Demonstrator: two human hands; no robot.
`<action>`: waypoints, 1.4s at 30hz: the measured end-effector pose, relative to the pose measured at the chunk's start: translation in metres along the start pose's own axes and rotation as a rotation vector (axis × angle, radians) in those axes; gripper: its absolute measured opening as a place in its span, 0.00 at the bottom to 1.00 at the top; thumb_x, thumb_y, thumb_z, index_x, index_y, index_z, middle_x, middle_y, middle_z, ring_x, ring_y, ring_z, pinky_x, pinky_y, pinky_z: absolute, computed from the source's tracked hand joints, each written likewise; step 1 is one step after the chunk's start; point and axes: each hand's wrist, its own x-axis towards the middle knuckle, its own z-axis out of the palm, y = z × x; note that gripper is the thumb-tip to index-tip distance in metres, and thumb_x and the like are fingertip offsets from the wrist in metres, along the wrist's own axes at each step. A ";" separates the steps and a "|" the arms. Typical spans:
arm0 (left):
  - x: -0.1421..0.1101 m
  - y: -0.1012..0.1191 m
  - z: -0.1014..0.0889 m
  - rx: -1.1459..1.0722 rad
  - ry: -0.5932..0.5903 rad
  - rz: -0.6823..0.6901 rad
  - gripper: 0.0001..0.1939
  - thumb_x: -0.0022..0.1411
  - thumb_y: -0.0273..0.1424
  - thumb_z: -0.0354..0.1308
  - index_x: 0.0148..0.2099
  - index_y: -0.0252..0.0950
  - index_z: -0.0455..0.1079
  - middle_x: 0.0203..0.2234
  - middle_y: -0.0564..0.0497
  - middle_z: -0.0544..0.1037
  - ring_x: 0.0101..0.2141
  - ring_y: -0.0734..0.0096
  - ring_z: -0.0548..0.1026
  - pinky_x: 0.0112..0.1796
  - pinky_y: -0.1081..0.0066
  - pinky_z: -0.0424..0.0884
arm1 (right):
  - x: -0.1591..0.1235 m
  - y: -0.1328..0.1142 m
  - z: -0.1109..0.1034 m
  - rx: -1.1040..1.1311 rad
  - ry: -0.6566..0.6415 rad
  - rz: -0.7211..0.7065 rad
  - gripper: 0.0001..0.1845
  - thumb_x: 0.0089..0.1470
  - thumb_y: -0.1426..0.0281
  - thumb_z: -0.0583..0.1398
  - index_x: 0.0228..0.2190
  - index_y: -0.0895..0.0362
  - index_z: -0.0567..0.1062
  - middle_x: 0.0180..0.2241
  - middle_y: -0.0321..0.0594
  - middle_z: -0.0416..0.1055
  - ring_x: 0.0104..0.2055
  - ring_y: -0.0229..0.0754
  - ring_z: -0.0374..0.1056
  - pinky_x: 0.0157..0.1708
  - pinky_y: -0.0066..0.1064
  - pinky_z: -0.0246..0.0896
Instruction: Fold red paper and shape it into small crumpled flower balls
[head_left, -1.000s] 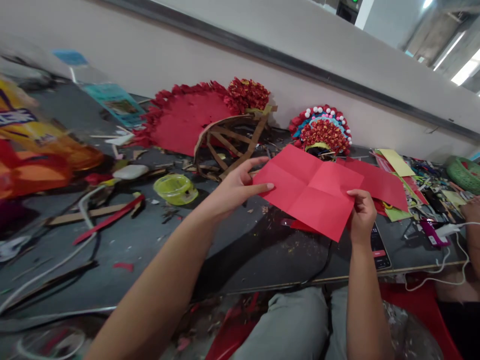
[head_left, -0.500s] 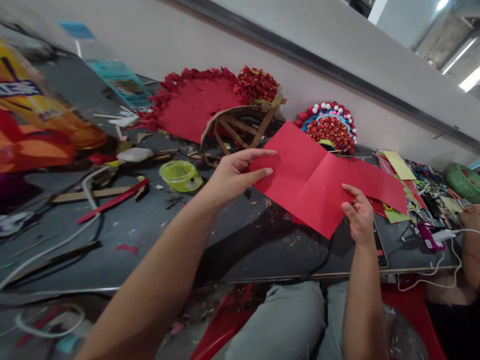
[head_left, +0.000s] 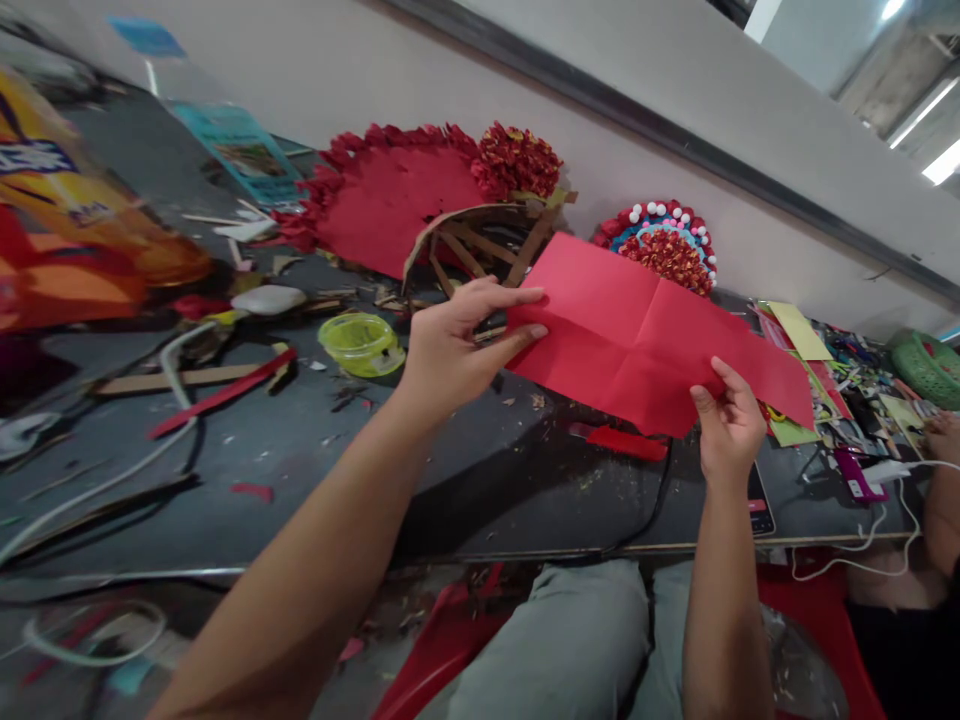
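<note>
Your left hand (head_left: 469, 345) pinches the creased red paper (head_left: 611, 335) between thumb and fingers; your right hand (head_left: 727, 420) pinches its opposite edge.

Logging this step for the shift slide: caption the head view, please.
Two bare hands hold a creased red paper sheet above a cluttered dark tabletop.

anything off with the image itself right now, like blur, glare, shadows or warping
Head view: the orange and yellow packet and bottle at the left look soft and smeared, ceiling lights blow out at top right, a dark shadow falls on the table below the red paper, and the table edge runs tilted and slightly bowed
</note>
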 end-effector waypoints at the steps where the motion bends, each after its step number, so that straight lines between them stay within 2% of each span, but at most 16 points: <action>1: 0.001 0.000 -0.001 0.048 0.007 0.049 0.12 0.56 0.37 0.64 0.40 0.37 0.74 0.31 0.53 0.79 0.32 0.72 0.75 0.53 0.56 0.66 | 0.000 -0.001 -0.001 -0.017 -0.037 -0.004 0.22 0.44 0.60 0.66 0.42 0.54 0.76 0.45 0.44 0.75 0.43 0.42 0.72 0.44 0.36 0.68; 3: 0.002 -0.001 -0.002 0.113 0.023 0.089 0.13 0.55 0.41 0.64 0.36 0.37 0.74 0.29 0.54 0.79 0.30 0.74 0.74 0.55 0.54 0.63 | -0.001 -0.001 -0.003 -0.044 -0.101 -0.001 0.25 0.44 0.60 0.66 0.45 0.54 0.74 0.47 0.44 0.74 0.45 0.42 0.71 0.47 0.38 0.67; 5: 0.002 -0.002 -0.002 0.129 0.033 0.079 0.16 0.55 0.45 0.63 0.33 0.37 0.72 0.28 0.55 0.78 0.29 0.74 0.73 0.55 0.54 0.61 | -0.001 0.000 -0.004 -0.087 -0.115 0.003 0.25 0.45 0.60 0.66 0.45 0.53 0.74 0.46 0.43 0.75 0.42 0.42 0.72 0.45 0.37 0.68; 8: 0.002 -0.002 -0.001 0.114 0.048 0.082 0.17 0.56 0.47 0.61 0.29 0.37 0.71 0.25 0.56 0.77 0.28 0.75 0.73 0.55 0.56 0.62 | -0.002 -0.001 -0.006 -0.169 -0.073 -0.011 0.24 0.46 0.58 0.65 0.45 0.54 0.75 0.42 0.42 0.76 0.33 0.38 0.71 0.36 0.33 0.69; 10: 0.001 0.001 0.000 0.115 0.072 0.113 0.18 0.56 0.47 0.61 0.28 0.37 0.71 0.23 0.57 0.75 0.27 0.76 0.72 0.53 0.57 0.63 | -0.001 -0.004 -0.007 -0.212 -0.034 -0.048 0.22 0.46 0.58 0.65 0.43 0.54 0.76 0.40 0.42 0.77 0.31 0.37 0.70 0.32 0.31 0.68; 14: -0.001 0.013 -0.001 0.247 0.100 0.101 0.16 0.60 0.45 0.58 0.29 0.39 0.71 0.23 0.58 0.72 0.29 0.76 0.72 0.51 0.56 0.63 | 0.002 -0.013 -0.008 -0.293 0.048 -0.215 0.14 0.48 0.61 0.65 0.37 0.54 0.78 0.34 0.39 0.77 0.34 0.40 0.71 0.37 0.33 0.67; 17: -0.002 0.018 -0.003 0.323 0.094 0.146 0.14 0.64 0.41 0.55 0.31 0.39 0.71 0.25 0.57 0.73 0.34 0.75 0.72 0.51 0.54 0.61 | 0.006 -0.020 -0.010 -0.341 0.068 -0.344 0.08 0.50 0.62 0.64 0.31 0.53 0.78 0.29 0.37 0.74 0.33 0.40 0.69 0.37 0.34 0.65; 20: -0.002 0.016 -0.004 0.308 0.114 0.257 0.09 0.62 0.36 0.59 0.31 0.38 0.71 0.38 0.51 0.76 0.43 0.68 0.72 0.54 0.50 0.59 | 0.009 -0.023 -0.012 -0.394 0.074 -0.410 0.07 0.51 0.63 0.63 0.29 0.53 0.77 0.29 0.38 0.69 0.35 0.41 0.67 0.39 0.37 0.63; 21: -0.002 0.015 -0.004 0.279 0.090 0.273 0.07 0.61 0.35 0.61 0.31 0.38 0.71 0.41 0.50 0.75 0.45 0.65 0.71 0.55 0.49 0.60 | 0.010 -0.022 -0.013 -0.410 0.074 -0.411 0.06 0.51 0.63 0.63 0.29 0.53 0.77 0.31 0.39 0.68 0.37 0.42 0.66 0.40 0.39 0.63; 23: -0.004 0.013 -0.003 0.175 -0.017 0.260 0.05 0.60 0.33 0.61 0.33 0.39 0.70 0.41 0.50 0.77 0.44 0.66 0.73 0.53 0.52 0.65 | 0.013 -0.021 -0.015 -0.437 0.060 -0.402 0.06 0.52 0.64 0.62 0.30 0.53 0.77 0.35 0.41 0.67 0.41 0.45 0.65 0.44 0.42 0.62; 25: -0.006 0.013 0.000 0.082 -0.130 0.237 0.03 0.60 0.32 0.61 0.35 0.39 0.70 0.34 0.52 0.79 0.36 0.70 0.76 0.44 0.61 0.73 | 0.014 -0.020 -0.016 -0.479 0.033 -0.390 0.06 0.54 0.64 0.60 0.32 0.53 0.76 0.38 0.42 0.67 0.45 0.47 0.64 0.48 0.45 0.60; 28: -0.008 0.017 0.004 0.064 -0.210 0.282 0.04 0.59 0.29 0.62 0.38 0.40 0.72 0.29 0.54 0.80 0.29 0.72 0.76 0.32 0.71 0.74 | 0.013 -0.022 -0.016 -0.614 -0.028 -0.414 0.09 0.55 0.64 0.59 0.36 0.54 0.76 0.44 0.46 0.68 0.50 0.50 0.62 0.52 0.49 0.55; 31: -0.007 0.023 0.009 0.047 -0.253 0.403 0.04 0.59 0.26 0.61 0.38 0.40 0.73 0.28 0.53 0.80 0.27 0.73 0.76 0.32 0.71 0.74 | 0.006 -0.029 -0.008 -0.719 -0.131 -0.492 0.11 0.55 0.63 0.60 0.39 0.52 0.76 0.48 0.45 0.70 0.54 0.52 0.60 0.55 0.52 0.48; 34: -0.008 0.029 0.013 0.035 -0.310 0.447 0.03 0.60 0.25 0.59 0.36 0.39 0.73 0.27 0.52 0.80 0.27 0.73 0.76 0.32 0.72 0.73 | -0.002 -0.036 0.004 -0.674 -0.284 -0.534 0.09 0.56 0.63 0.58 0.38 0.50 0.76 0.47 0.39 0.73 0.53 0.47 0.63 0.58 0.49 0.43; 38: -0.010 0.033 0.016 0.018 -0.350 0.451 0.02 0.60 0.25 0.59 0.36 0.37 0.71 0.26 0.50 0.79 0.27 0.73 0.76 0.31 0.72 0.73 | -0.007 -0.039 0.016 -0.536 -0.466 -0.516 0.08 0.59 0.63 0.56 0.35 0.51 0.75 0.39 0.34 0.76 0.46 0.39 0.68 0.56 0.40 0.48; 42: -0.011 0.035 0.015 0.006 -0.380 0.432 0.02 0.59 0.24 0.59 0.36 0.36 0.72 0.26 0.48 0.79 0.27 0.71 0.76 0.31 0.71 0.73 | -0.007 -0.041 0.019 -0.530 -0.492 -0.558 0.09 0.60 0.65 0.54 0.32 0.52 0.74 0.35 0.34 0.77 0.43 0.38 0.69 0.54 0.36 0.52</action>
